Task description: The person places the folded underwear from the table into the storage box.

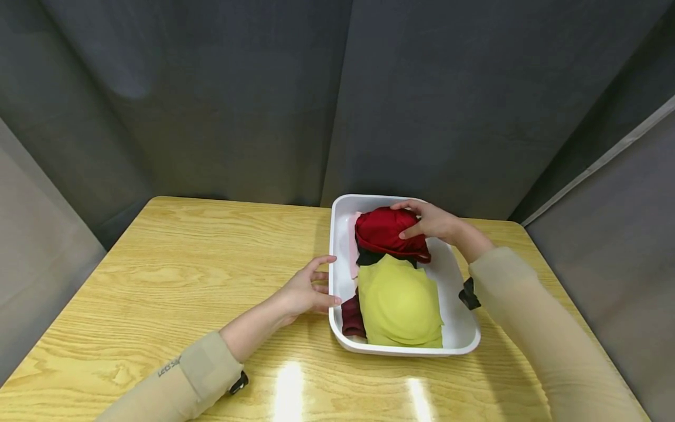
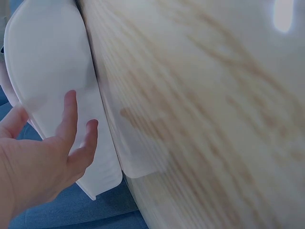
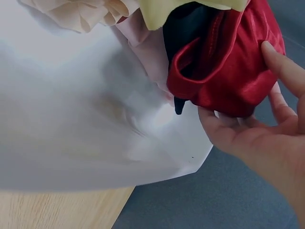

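In the head view, a white plastic tub (image 1: 460, 319) on the table holds folded garments. At its far end my right hand (image 1: 436, 223) grips a domed red satin bra (image 1: 381, 231), thumb on the near side and fingers over the far side. The right wrist view shows the fingers around the red bra (image 3: 248, 71), above a black piece (image 3: 183, 28). A domed yellow bra (image 1: 403, 305) fills the near half of the tub. My left hand (image 1: 306, 291) rests its spread fingertips at the tub's left rim; in the left wrist view its fingers stand loosely along the outer wall.
A maroon garment (image 1: 352, 316) sits by the tub's near left corner, and pale pink cloth (image 1: 353, 261) lies along the left inside. The wooden table (image 1: 211, 264) extends widely to the left. Dark grey curtains (image 1: 237, 105) hang behind the table.
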{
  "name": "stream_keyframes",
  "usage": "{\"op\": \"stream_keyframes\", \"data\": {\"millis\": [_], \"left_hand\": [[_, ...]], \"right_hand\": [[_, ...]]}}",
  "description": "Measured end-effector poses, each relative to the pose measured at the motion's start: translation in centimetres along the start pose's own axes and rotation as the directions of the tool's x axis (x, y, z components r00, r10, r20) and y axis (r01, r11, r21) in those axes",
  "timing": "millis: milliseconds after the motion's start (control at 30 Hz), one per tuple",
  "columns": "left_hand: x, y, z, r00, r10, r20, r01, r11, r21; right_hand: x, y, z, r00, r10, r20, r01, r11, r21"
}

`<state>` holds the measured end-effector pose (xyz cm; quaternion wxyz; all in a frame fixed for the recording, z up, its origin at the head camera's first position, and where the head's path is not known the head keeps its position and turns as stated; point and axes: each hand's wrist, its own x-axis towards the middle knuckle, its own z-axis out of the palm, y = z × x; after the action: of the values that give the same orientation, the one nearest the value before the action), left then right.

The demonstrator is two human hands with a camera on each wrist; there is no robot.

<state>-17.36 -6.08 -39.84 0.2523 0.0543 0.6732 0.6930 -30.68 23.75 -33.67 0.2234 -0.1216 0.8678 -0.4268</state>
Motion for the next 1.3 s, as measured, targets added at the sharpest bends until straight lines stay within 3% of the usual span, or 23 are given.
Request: {"op": "stream_keyframes", "data": {"millis": [267,467,733,867,1000,1200,1267,1300], "left_hand": [[0.1,0.0,-0.1,1.0,-0.007,-0.01,0.007,1.0,-0.001],[0.2,0.3,-0.3,1.0,-0.002,-0.026,0.003,1.0,0.027],[0.4,0.8,-0.6,0.998,0.052,-0.047,-0.041,0.978,0.203],[0.1,1.8,-1.3,0.992,0.104,-0.073,-0.069,0.923,0.378],[-0.7,3.4,-2.6,0.981,0.176,-0.077,-0.109,0.841,0.531],[-2.4,5.5,-4.3,0.966,0.255,-0.049,-0.156,0.72,0.676],[-2.9,5.9,-4.8,0.958,0.285,-0.043,-0.173,0.69,0.703],[-3.2,6.1,-5.0,0.955,0.293,-0.046,-0.176,0.686,0.706]], "right_hand": [[0.0,-0.1,0.3,0.999,0.039,0.012,-0.04,0.999,0.032],[-0.4,-0.1,0.2,1.0,-0.008,-0.011,0.008,0.999,-0.031],[-2.1,-0.9,-0.3,1.0,-0.009,-0.02,0.007,0.997,-0.08],[-3.5,-1.5,-0.4,0.999,-0.026,-0.043,0.023,0.997,-0.069],[-5.2,-2.2,-0.5,0.993,-0.073,-0.098,0.066,0.996,-0.068],[-8.0,-2.9,-0.3,0.97,-0.134,-0.202,0.127,0.991,-0.045],[-8.9,-3.1,-0.3,0.963,-0.133,-0.236,0.129,0.991,-0.035],[-9.3,-3.2,-0.3,0.959,-0.135,-0.251,0.132,0.991,-0.027]]}}
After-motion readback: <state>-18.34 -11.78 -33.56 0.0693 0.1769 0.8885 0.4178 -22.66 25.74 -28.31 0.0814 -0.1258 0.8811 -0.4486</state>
